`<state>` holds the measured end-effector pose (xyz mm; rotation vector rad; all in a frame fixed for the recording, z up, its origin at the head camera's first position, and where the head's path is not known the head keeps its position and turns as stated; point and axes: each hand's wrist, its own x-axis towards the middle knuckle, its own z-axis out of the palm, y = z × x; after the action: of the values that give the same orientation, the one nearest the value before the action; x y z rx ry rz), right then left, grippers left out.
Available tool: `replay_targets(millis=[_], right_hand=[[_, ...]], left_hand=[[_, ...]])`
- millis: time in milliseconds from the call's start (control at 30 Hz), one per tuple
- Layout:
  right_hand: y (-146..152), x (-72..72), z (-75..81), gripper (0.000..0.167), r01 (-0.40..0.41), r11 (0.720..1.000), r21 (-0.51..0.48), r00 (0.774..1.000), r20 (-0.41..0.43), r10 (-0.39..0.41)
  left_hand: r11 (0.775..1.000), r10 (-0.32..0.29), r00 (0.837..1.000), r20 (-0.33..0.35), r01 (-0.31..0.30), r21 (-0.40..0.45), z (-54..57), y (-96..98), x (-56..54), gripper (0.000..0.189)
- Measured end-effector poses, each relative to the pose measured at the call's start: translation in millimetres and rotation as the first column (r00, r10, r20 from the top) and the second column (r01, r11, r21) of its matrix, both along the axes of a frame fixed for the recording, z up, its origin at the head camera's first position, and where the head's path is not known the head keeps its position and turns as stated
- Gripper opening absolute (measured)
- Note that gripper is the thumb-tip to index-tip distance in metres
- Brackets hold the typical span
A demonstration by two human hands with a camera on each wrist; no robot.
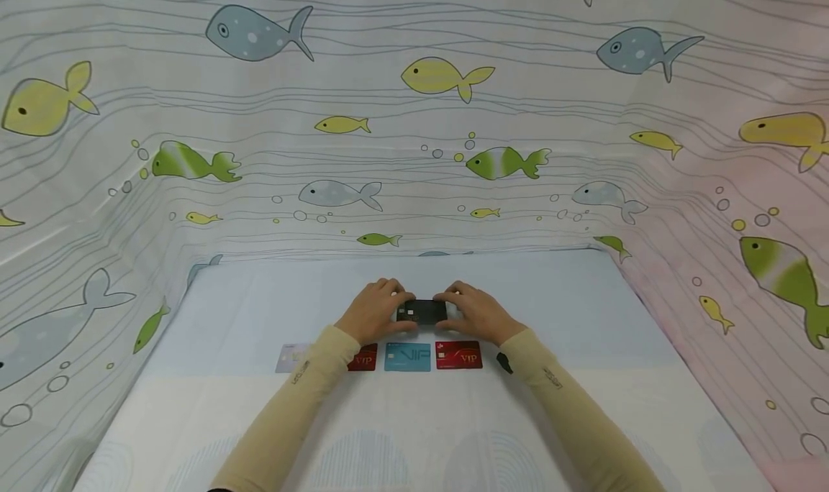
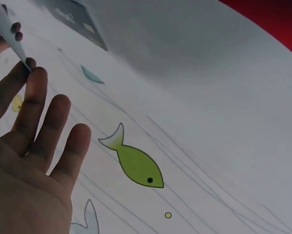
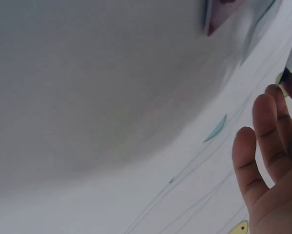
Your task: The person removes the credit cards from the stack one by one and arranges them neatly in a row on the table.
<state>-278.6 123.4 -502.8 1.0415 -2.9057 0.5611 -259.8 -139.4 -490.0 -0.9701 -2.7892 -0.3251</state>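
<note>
In the head view a black card with a chip and small pale markings is held between both hands above the white surface. My left hand pinches its left end, and my right hand pinches the right end. The left wrist view shows the held card nearly edge-on at the fingertips, with the other fingers extended. Only a sliver of the card appears in the right wrist view. Nearer than the hands lie a blue VIP card and a red VIP card.
Left in the same row are another red VIP card, partly behind the left sleeve, and a pale card. A small dark object shows beside the right sleeve. Fish-patterned cloth encloses the back and sides.
</note>
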Motion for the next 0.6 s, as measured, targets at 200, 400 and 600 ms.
replay_targets(millis=[200,400,600], right_hand=[[9.0,10.9,7.3,0.06,-0.005,1.0,-0.01,1.0,0.007,0.005],[19.5,21.3,11.7,0.058,-0.039,0.999,0.004,0.997,-0.062,0.039],[30.8,31.7,16.5,0.057,-0.055,0.999,-0.002,0.993,-0.108,0.054]], left_hand=[[1.0,-0.009,1.0,0.013,0.009,0.006,-2.8,3.8,7.7,0.057],[0.998,-0.045,0.999,-0.025,0.046,0.035,-3.2,9.5,15.8,0.056],[0.993,-0.076,0.995,-0.059,0.081,0.087,-2.7,16.1,23.0,0.057]])
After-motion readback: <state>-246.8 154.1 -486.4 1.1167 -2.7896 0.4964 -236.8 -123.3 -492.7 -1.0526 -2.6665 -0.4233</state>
